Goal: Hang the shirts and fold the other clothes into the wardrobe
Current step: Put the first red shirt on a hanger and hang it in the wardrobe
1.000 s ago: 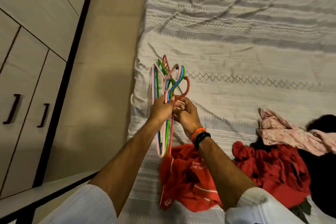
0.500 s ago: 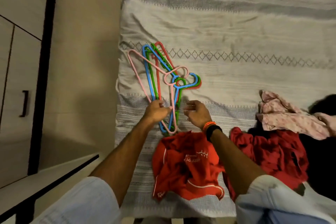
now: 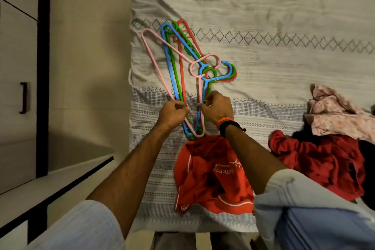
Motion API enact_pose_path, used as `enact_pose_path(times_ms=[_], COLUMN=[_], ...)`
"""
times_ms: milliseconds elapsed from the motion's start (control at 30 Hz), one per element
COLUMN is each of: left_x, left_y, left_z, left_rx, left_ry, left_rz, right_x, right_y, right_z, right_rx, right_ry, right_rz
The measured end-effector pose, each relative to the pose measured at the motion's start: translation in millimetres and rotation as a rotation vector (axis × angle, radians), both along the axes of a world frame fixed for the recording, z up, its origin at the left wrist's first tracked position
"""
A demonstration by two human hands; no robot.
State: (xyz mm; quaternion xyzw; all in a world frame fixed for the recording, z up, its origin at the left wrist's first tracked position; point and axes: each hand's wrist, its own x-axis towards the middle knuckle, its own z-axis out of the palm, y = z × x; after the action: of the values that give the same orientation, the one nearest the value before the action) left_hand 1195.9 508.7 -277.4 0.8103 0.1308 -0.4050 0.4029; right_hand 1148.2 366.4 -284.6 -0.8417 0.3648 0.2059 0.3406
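Observation:
A bunch of plastic hangers (image 3: 182, 61), pink, blue, green and red, lies flat on the striped bedsheet (image 3: 263, 26) with the hooks pointing right. My left hand (image 3: 172, 112) pinches the hangers' long bars near their lower end. My right hand (image 3: 218, 107) pinches the pink and blue arms just beside it. A crumpled red shirt (image 3: 211, 174) with white print lies directly below the hangers, between my forearms.
A dark red garment (image 3: 324, 162) and a pink floral garment (image 3: 336, 113) lie in a heap at the right, with something black at the edge. The wardrobe doors (image 3: 18, 91) with a dark handle stand at the left, across a strip of floor (image 3: 87, 79).
The hangers went from held upright in both hands to lying flat on the sheet. My right hand, apart from them half a second ago, now grips them beside my left.

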Motion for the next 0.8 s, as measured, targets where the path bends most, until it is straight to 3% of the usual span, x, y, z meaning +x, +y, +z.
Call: enact_pose_path(times_ms=[233, 400, 533, 667, 800], left_x=[3, 9, 28, 47, 52], left_y=[0, -3, -13, -14, -10], left_z=[-4, 7, 40, 88, 132], left_rx=[-0.034, -0.066, -0.034, 0.142, 0.233], left_ry=[0.042, -0.002, -0.21, -0.604, -0.7], left_rz=[0.046, 0.09, 0.088, -0.043, -0.164], right_x=[18, 14, 2, -5, -5], right_y=[12, 3, -14, -35, -44], right_z=[-8, 7, 37, 69, 101], right_rx=[-0.213, -0.053, 0.004, 0.022, 0.0], right_ry=[0.065, -0.159, -0.303, -0.364, -0.451], right_rz=[0.112, -0.191, -0.165, -0.022, -0.032])
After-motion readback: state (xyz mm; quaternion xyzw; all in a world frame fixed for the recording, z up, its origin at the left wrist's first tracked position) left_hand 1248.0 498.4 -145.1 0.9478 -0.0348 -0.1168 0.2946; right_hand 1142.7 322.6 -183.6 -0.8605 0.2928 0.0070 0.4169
